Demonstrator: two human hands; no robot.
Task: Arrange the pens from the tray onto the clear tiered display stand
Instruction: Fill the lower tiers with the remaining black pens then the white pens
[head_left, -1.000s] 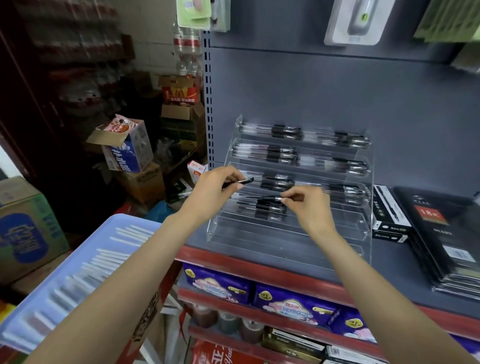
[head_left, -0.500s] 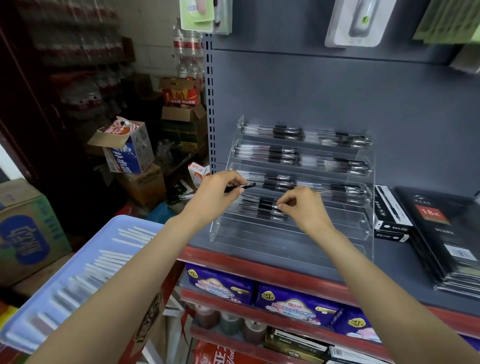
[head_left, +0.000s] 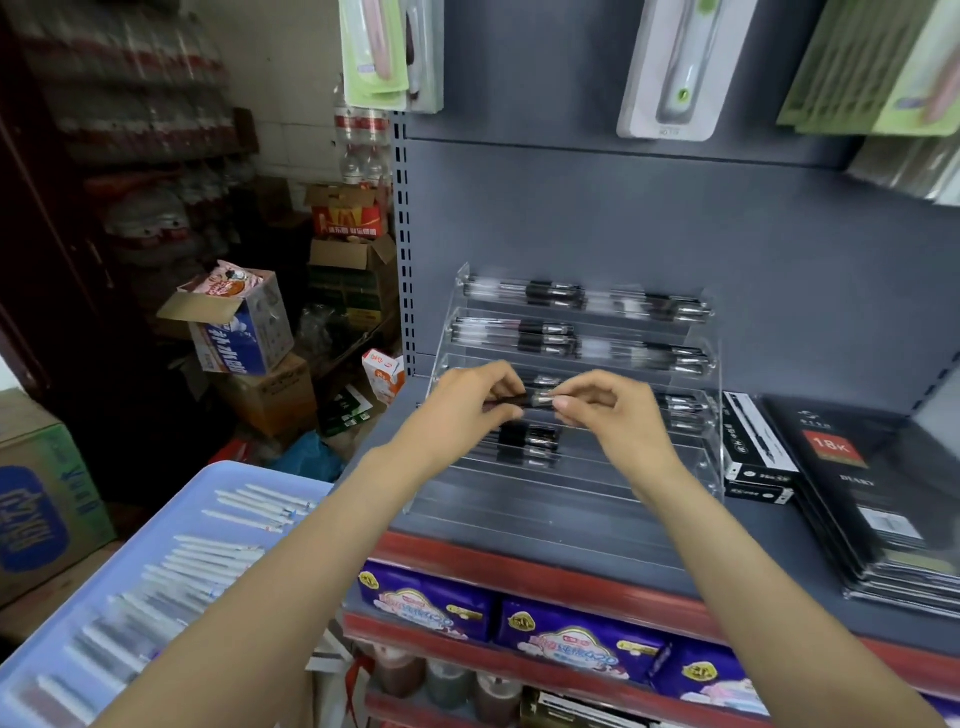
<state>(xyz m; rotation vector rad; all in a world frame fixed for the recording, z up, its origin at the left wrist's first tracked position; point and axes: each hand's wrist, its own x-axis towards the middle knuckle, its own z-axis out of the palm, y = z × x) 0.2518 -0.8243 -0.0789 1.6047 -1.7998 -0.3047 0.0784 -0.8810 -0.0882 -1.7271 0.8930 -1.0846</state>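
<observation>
The clear tiered display stand (head_left: 571, 488) sits on the grey shelf with black-and-clear pens lying across its upper tiers; its lowest steps are bare. In front of the stand's middle tiers both hands meet on one black pen (head_left: 530, 400). My left hand (head_left: 467, 402) pinches the pen's left part, and my right hand (head_left: 605, 410) pinches its silver tip end. The light blue tray (head_left: 130, 561) at lower left holds several white pens in rows.
Black pen boxes (head_left: 756, 457) and stacked diaries (head_left: 872, 493) lie right of the stand. Packaged goods hang on the back panel above. Purple packs (head_left: 566, 636) fill the shelf below the red edge. Cardboard boxes (head_left: 244, 332) crowd the floor at left.
My right hand has left the pens on the lower tier and moved up to the pen held by my left hand. Both hands now pinch that pen together.
</observation>
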